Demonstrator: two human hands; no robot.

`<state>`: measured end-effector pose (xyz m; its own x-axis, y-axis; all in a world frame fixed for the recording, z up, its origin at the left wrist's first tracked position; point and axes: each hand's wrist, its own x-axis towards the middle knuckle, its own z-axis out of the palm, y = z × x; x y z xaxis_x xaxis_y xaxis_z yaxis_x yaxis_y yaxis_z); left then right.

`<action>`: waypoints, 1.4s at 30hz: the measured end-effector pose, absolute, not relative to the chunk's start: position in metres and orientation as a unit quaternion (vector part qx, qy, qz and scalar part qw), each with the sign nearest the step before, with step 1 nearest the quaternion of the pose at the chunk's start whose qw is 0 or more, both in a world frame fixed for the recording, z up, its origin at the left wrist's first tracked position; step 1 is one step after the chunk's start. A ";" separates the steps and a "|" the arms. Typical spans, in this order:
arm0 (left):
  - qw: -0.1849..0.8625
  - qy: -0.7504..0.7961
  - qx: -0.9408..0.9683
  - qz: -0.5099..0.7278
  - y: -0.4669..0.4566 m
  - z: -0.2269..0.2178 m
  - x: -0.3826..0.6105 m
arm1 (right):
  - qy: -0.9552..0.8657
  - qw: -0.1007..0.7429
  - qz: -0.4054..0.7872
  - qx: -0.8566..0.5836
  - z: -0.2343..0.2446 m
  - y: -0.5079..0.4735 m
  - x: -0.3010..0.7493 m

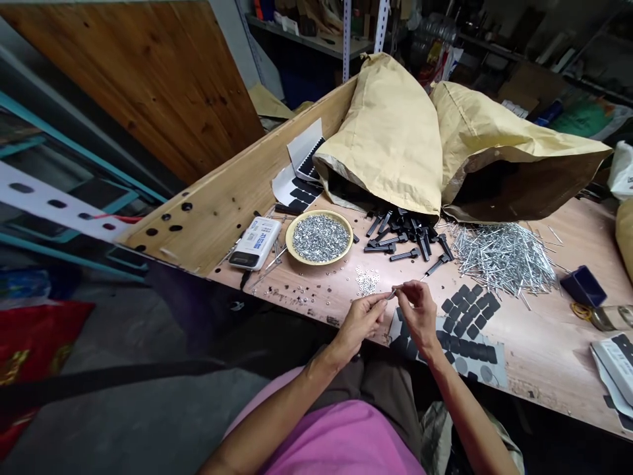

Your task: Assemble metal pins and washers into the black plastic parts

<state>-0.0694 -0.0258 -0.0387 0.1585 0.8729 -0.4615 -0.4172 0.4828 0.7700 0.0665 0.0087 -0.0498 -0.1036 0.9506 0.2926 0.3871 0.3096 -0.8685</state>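
Above the table's front edge my left hand [360, 323] and my right hand [419, 315] meet at the fingertips. Both pinch a thin metal pin [391, 294]; its ends are mostly hidden by the fingers. Behind them lies a small patch of flat washers [367, 280]. A yellow bowl [291, 256] heaped with small metal nuts stands to the left. Black plastic parts [405, 255] with long stems are scattered beyond my hands. To the right is a pile of thin metal pins [507, 257]. Black square pads [467, 316] on a backing sheet [497, 373] lie beside my right wrist.
Two large paper sacks [390, 125] lie at the back, mouths facing me. A wooden board [277, 155] edges the table's left side. A white box-shaped device [256, 241] is left of the bowl. A small dark blue box [583, 287] and a jar [612, 318] sit at right.
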 end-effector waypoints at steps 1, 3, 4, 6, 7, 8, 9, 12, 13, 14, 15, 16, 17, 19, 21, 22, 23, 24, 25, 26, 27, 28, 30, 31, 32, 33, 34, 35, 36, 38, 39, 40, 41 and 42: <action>0.726 0.468 0.241 0.442 -0.026 -0.038 -0.069 | -0.708 0.438 0.271 -0.483 -0.050 0.007 0.069; 0.714 0.474 0.257 0.447 -0.027 -0.038 -0.069 | -0.776 0.411 0.196 -0.437 -0.050 0.005 0.074; 0.699 0.479 0.273 0.455 -0.027 -0.039 -0.069 | -0.801 0.397 0.173 -0.413 -0.050 0.005 0.077; 0.675 0.482 0.309 0.465 -0.027 -0.040 -0.070 | -0.820 0.378 0.163 -0.397 -0.049 0.003 0.080; 0.673 0.478 0.323 0.463 -0.027 -0.041 -0.071 | -0.815 0.373 0.172 -0.409 -0.048 0.003 0.082; 0.676 0.473 0.333 0.456 -0.026 -0.041 -0.072 | -0.804 0.368 0.190 -0.428 -0.046 0.004 0.083; 0.682 0.468 0.340 0.448 -0.026 -0.041 -0.073 | -0.789 0.362 0.216 -0.447 -0.045 0.004 0.085; 0.690 0.456 0.361 0.431 -0.025 -0.039 -0.076 | -0.750 0.339 0.319 -0.471 -0.039 0.008 0.093; 0.691 0.451 0.370 0.427 -0.025 -0.038 -0.077 | -0.742 0.330 0.347 -0.469 -0.037 0.010 0.096; 0.691 0.445 0.383 0.422 -0.024 -0.037 -0.077 | -0.738 0.321 0.367 -0.467 -0.034 0.012 0.099; 0.688 0.439 0.399 0.419 -0.024 -0.037 -0.077 | -0.738 0.312 0.378 -0.464 -0.032 0.013 0.102; 0.678 0.436 0.420 0.418 -0.024 -0.037 -0.077 | -0.743 0.304 0.380 -0.460 -0.030 0.014 0.105; 0.658 0.437 0.446 0.421 -0.024 -0.038 -0.076 | -0.751 0.296 0.377 -0.455 -0.027 0.014 0.106; 0.587 0.458 0.507 0.434 -0.026 -0.040 -0.073 | -0.774 0.286 0.355 -0.440 -0.024 0.012 0.108; 0.495 0.491 0.561 0.447 -0.027 -0.044 -0.069 | -0.794 0.288 0.324 -0.427 -0.023 0.009 0.107; 0.456 0.503 0.581 0.449 -0.028 -0.046 -0.068 | -0.799 0.294 0.309 -0.424 -0.023 0.008 0.106; 0.427 0.510 0.596 0.449 -0.028 -0.048 -0.066 | -0.799 0.301 0.298 -0.426 -0.024 0.006 0.105; 0.410 0.513 0.605 0.449 -0.028 -0.049 -0.065 | -0.795 0.311 0.292 -0.431 -0.024 0.004 0.104; 0.409 0.511 0.608 0.449 -0.027 -0.049 -0.064 | -0.788 0.319 0.293 -0.438 -0.026 0.002 0.104; 0.420 0.503 0.606 0.450 -0.026 -0.049 -0.064 | -0.779 0.327 0.300 -0.444 -0.027 0.001 0.103; 0.442 0.493 0.599 0.451 -0.024 -0.048 -0.063 | -0.769 0.333 0.309 -0.449 -0.028 0.000 0.103; 0.471 0.480 0.589 0.449 -0.022 -0.047 -0.063 | -0.761 0.340 0.318 -0.452 -0.028 -0.001 0.104; 0.524 0.458 0.569 0.438 -0.021 -0.045 -0.062 | -0.751 0.352 0.328 -0.452 -0.029 -0.003 0.105; 0.536 0.453 0.564 0.435 -0.021 -0.044 -0.061 | -0.750 0.357 0.327 -0.451 -0.029 -0.003 0.106; 0.532 0.455 0.565 0.437 -0.021 -0.044 -0.060 | -0.752 0.360 0.320 -0.450 -0.029 -0.004 0.108; 0.516 0.462 0.570 0.442 -0.023 -0.043 -0.059 | -0.756 0.360 0.308 -0.451 -0.029 -0.005 0.109; 0.492 0.472 0.578 0.449 -0.024 -0.044 -0.059 | -0.762 0.357 0.294 -0.454 -0.029 -0.005 0.110; 0.467 0.483 0.586 0.453 -0.026 -0.044 -0.059 | -0.769 0.352 0.278 -0.456 -0.029 -0.006 0.111; 0.452 0.491 0.590 0.455 -0.027 -0.045 -0.059 | -0.776 0.346 0.266 -0.455 -0.029 -0.006 0.112; 0.486 0.487 0.580 0.436 -0.027 -0.047 -0.060 | -0.787 0.341 0.261 -0.443 -0.030 -0.007 0.114; 0.538 0.472 0.562 0.414 -0.026 -0.048 -0.061 | -0.790 0.343 0.268 -0.432 -0.029 -0.007 0.115; 0.600 0.451 0.537 0.385 -0.025 -0.048 -0.062 | -0.789 0.350 0.277 -0.422 -0.029 -0.007 0.115; 0.660 0.427 0.508 0.353 -0.024 -0.048 -0.062 | -0.786 0.358 0.284 -0.415 -0.029 -0.007 0.115; 0.705 0.406 0.480 0.328 -0.022 -0.047 -0.063 | -0.782 0.367 0.287 -0.414 -0.029 -0.007 0.115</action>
<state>-0.0625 -0.0223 -0.0472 0.4560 0.8521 -0.2570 -0.0725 0.3233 0.9435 0.1154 -0.0073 -0.0290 -0.3878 0.8583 0.3361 0.4369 0.4923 -0.7529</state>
